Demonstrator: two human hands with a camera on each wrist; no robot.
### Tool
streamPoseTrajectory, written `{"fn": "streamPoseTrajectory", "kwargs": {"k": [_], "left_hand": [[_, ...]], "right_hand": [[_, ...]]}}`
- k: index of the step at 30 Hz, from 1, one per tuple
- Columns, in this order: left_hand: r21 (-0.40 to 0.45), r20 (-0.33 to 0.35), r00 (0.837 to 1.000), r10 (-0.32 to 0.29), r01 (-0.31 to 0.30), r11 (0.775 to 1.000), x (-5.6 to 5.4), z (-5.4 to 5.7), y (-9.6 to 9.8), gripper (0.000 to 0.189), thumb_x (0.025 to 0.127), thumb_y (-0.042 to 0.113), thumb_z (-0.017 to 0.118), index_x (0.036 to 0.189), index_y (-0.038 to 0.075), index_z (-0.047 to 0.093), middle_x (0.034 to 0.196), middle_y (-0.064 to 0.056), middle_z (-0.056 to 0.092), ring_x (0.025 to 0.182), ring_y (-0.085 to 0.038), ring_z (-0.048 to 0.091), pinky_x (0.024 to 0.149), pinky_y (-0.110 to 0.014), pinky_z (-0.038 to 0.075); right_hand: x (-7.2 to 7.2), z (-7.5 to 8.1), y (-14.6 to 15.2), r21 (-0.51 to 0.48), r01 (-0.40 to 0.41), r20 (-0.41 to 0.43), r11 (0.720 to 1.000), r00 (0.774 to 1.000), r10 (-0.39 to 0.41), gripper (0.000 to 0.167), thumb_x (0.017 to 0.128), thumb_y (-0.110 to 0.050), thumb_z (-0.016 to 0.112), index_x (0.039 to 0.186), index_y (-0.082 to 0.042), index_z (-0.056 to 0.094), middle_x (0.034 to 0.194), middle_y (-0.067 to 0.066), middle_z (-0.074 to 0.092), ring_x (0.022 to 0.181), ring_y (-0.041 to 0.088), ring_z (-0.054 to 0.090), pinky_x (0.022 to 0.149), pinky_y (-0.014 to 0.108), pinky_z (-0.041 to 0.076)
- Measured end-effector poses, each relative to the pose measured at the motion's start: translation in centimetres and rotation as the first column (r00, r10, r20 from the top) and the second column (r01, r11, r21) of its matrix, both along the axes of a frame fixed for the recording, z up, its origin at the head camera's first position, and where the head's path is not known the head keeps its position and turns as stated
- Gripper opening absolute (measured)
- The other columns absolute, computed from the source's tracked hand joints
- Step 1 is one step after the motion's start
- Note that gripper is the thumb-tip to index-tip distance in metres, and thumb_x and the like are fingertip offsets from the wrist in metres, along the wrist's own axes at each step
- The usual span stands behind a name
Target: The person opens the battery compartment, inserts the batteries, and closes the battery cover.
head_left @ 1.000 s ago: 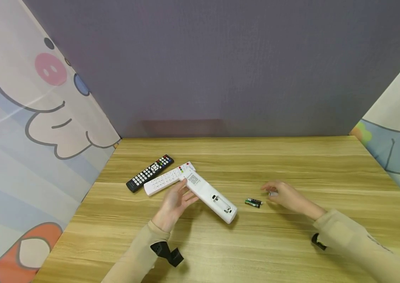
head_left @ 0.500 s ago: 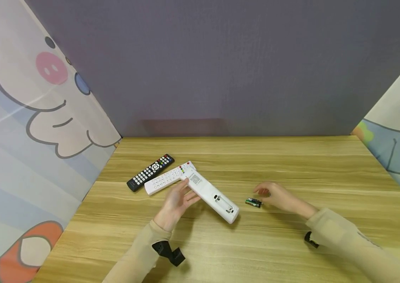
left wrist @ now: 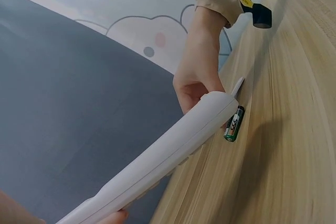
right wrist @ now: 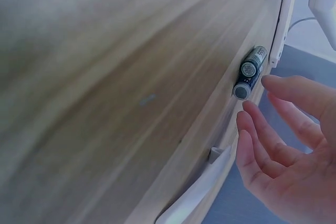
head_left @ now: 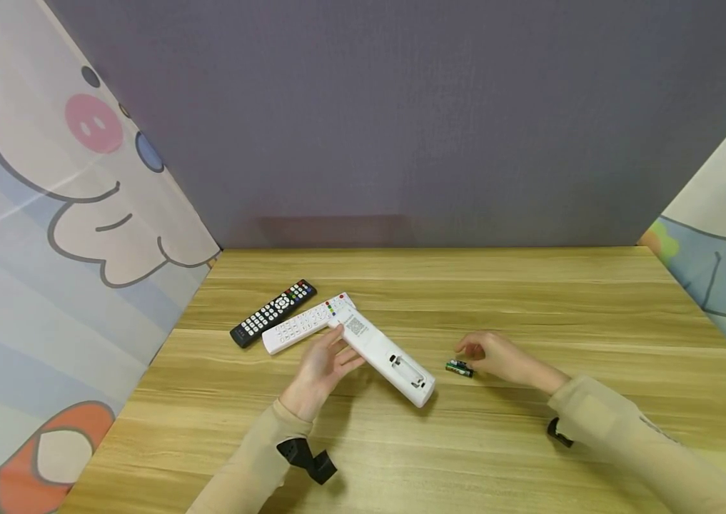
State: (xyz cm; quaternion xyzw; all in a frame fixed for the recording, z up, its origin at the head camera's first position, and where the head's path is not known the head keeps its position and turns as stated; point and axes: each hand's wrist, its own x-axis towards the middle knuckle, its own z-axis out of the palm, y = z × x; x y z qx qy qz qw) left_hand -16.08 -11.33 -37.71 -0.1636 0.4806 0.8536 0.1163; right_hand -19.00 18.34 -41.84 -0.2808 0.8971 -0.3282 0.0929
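Observation:
My left hand point(head_left: 316, 371) holds a white remote control point(head_left: 385, 353), thumb on its edge and fingers beneath. Its back faces up, and the battery compartment point(head_left: 407, 371) is uncovered, with no battery in it. My right hand point(head_left: 497, 355) is just right of two green-and-black batteries point(head_left: 459, 369) lying side by side on the table. In the right wrist view, its bent fingers are spread apart beside the batteries point(right wrist: 249, 72), holding nothing. A white battery cover point(right wrist: 197, 192) lies close by on the table; the right hand hides it in the head view.
A second white remote point(head_left: 301, 328) lies button side up at the left, partly under the held one's far end. Beside it is a black remote point(head_left: 273, 314). A grey panel point(head_left: 427, 128) stands behind the wooden table point(head_left: 401, 457).
My right hand has moved left from the battery cover to the batteries, its fingers now partly covering them in the head view. The left hand and its remote have barely shifted.

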Motion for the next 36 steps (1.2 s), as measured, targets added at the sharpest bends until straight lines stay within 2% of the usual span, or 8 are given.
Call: {"fn": "streamPoseTrajectory", "kwargs": {"k": [5,13,22,29,36], "left_hand": [[0.003,0.006,1.000,-0.003,0.002,1.000,-0.02,0.07,0.00,0.022,0.094,0.012,0.039,0.113,0.002,0.042,0.096,-0.010,0.053,0.077,-0.021,0.061,0.086,-0.045,0.048],[0.000,0.001,1.000,-0.005,0.005,1.000,0.10,0.03,-0.08,0.022,0.094,0.012,0.039,0.113,0.002,0.044,0.094,-0.008,0.056,0.076,-0.021,0.062,0.082,-0.043,0.050],[0.015,0.024,1.000,0.008,-0.008,1.000,0.18,-0.02,-0.02,0.030,0.094,0.013,0.041,0.120,0.000,0.039,0.109,-0.017,0.047,0.081,-0.023,0.060,0.090,-0.048,0.044],[0.015,0.015,1.000,-0.001,0.001,1.000,0.16,-0.08,-0.08,0.029,0.093,0.013,0.041,0.119,0.000,0.039,0.102,-0.013,0.051,0.079,-0.022,0.061,0.087,-0.046,0.046],[0.018,0.011,1.000,-0.006,0.006,1.000,0.13,-0.13,-0.04,0.028,0.093,0.013,0.041,0.118,0.000,0.040,0.100,-0.012,0.052,0.078,-0.022,0.061,0.087,-0.046,0.046]], "right_hand": [[-0.24,-0.19,-0.09,-0.005,-0.015,0.021,1.000,1.000,0.015,0.025,0.073,0.003,0.065,0.098,0.002,0.060,0.080,0.003,0.058,0.071,0.011,0.050,0.057,0.020,0.045],[-0.37,-0.39,-0.32,0.005,-0.017,0.001,1.000,1.000,0.017,0.023,0.072,0.004,0.064,0.094,0.001,0.061,0.077,0.001,0.058,0.069,0.010,0.050,0.056,0.019,0.045],[-0.76,-0.65,-0.55,0.040,-0.049,-0.029,0.998,0.998,0.050,0.022,0.072,0.006,0.063,0.094,0.003,0.063,0.073,0.000,0.057,0.066,0.007,0.050,0.055,0.020,0.045],[-0.88,-0.65,-0.51,0.081,-0.086,-0.046,0.993,0.995,0.090,0.023,0.074,0.005,0.062,0.097,0.003,0.062,0.074,-0.001,0.056,0.064,0.004,0.045,0.052,0.018,0.043],[-0.80,-0.65,-0.51,0.056,-0.056,-0.022,0.997,0.998,0.057,0.021,0.073,0.004,0.062,0.094,0.001,0.059,0.068,-0.004,0.050,0.060,0.004,0.042,0.049,0.018,0.040]]}}
